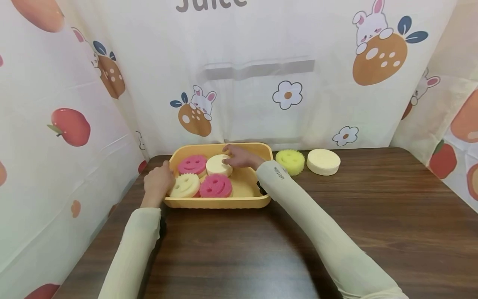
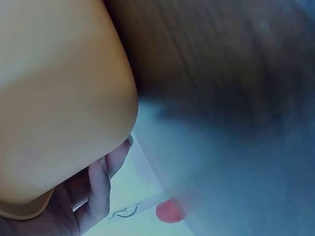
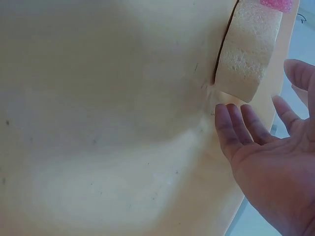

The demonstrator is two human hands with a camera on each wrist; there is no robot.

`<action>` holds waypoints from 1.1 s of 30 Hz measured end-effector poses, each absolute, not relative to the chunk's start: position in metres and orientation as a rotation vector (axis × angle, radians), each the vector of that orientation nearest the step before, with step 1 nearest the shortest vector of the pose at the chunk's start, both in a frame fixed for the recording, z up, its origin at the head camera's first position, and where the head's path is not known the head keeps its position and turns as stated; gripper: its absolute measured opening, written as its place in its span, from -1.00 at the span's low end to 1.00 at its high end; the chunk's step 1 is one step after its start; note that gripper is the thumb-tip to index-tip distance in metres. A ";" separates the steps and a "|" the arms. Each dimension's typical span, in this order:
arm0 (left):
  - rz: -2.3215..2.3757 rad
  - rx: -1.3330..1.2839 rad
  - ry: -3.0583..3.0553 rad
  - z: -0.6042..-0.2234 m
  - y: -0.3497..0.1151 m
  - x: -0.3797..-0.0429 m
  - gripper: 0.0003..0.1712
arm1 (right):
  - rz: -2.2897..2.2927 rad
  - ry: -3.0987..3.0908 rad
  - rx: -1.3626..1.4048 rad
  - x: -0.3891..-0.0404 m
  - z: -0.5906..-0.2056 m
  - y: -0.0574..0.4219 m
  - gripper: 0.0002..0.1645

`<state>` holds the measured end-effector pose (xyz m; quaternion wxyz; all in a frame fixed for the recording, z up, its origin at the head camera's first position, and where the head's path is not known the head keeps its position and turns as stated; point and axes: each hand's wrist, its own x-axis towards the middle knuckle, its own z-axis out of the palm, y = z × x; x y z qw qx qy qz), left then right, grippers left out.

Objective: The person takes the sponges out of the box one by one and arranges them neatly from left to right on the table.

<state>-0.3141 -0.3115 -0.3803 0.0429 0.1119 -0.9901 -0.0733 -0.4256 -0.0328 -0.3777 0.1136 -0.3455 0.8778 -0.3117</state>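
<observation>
A yellow plastic tray (image 1: 218, 203) holds several round sponges. Pink smiley sponges (image 1: 216, 186) lie at its back left and front middle; a cream smiley sponge (image 1: 185, 185) is at the front left. My left hand (image 1: 158, 181) grips the tray's left end, its fingers (image 2: 100, 189) bent against the outer wall in the left wrist view. Inside the tray my right hand (image 1: 242, 158) has its fingers spread beside a plain cream sponge (image 1: 218, 165). In the right wrist view a small gap separates the fingertips (image 3: 222, 109) from that sponge's edge.
To the right of the tray, a yellow smiley sponge (image 1: 290, 162) and a thick cream sponge (image 1: 323, 162) sit on the dark wooden table (image 1: 231, 253). Printed curtains (image 1: 254, 112) hang behind and at both sides, close to the table edges.
</observation>
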 end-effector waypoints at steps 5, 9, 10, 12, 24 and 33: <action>-0.234 0.344 -3.029 -0.378 -0.310 -0.317 -0.49 | -0.914 2.549 -0.999 -0.425 -0.377 -0.032 -0.30; -0.253 0.363 -3.043 -0.377 -0.310 -0.319 -0.47 | -0.900 2.541 -0.994 -0.425 -0.376 -0.031 -0.26; -0.257 0.364 -3.046 -0.377 -0.310 -0.319 -0.46 | -0.898 2.537 -0.992 -0.425 -0.376 -0.031 -0.26; -0.267 0.364 -3.049 -0.377 -0.311 -0.319 -0.45 | -0.892 2.533 -0.988 -0.425 -0.377 -0.031 -0.25; -0.305 0.345 -3.047 -0.380 -0.313 -0.320 -0.41 | -0.891 2.516 -0.945 -0.422 -0.379 -0.030 -0.24; -0.299 0.355 -3.051 -0.380 -0.314 -0.318 -0.41 | -0.948 2.480 -0.951 -0.422 -0.381 -0.031 -0.38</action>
